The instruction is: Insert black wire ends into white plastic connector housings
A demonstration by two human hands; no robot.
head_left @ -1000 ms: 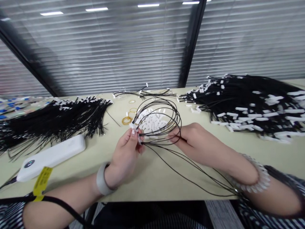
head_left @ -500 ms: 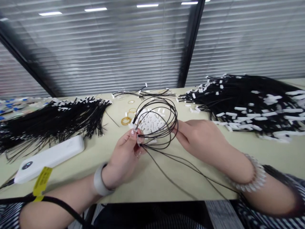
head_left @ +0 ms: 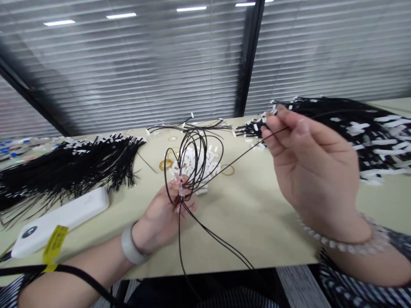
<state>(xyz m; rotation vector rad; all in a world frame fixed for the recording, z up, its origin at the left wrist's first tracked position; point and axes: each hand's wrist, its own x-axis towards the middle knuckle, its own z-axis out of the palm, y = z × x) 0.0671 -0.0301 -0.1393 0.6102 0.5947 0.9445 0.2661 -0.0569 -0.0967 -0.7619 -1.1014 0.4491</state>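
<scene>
In the head view, my left hand [head_left: 165, 211] pinches a small connector [head_left: 181, 190] from which thin black wires [head_left: 195, 149] rise in several loops. Loose wire ends hang from it past the table's front edge. My right hand [head_left: 316, 171] is raised at the right, its thumb and fingers closed on one of these wires. That wire runs taut from the left hand up to the right fingers. Behind the loops lies a heap of small white plastic pieces [head_left: 212, 160]. Yellow rubber bands [head_left: 166, 164] lie left of the heap, and another sits to its right.
A big bundle of black wires [head_left: 64, 164] lies at the left, another bundle [head_left: 340, 111] with white ends at the right. A white power bank [head_left: 64, 220] lies front left. A black cable [head_left: 83, 276] with a yellow tag crosses my left forearm. Blinds stand behind the table.
My right hand has moved up and right, drawing one wire out from the coil. The loops have swung upright and narrowed. My left hand keeps its hold, and the view has shifted slightly.
</scene>
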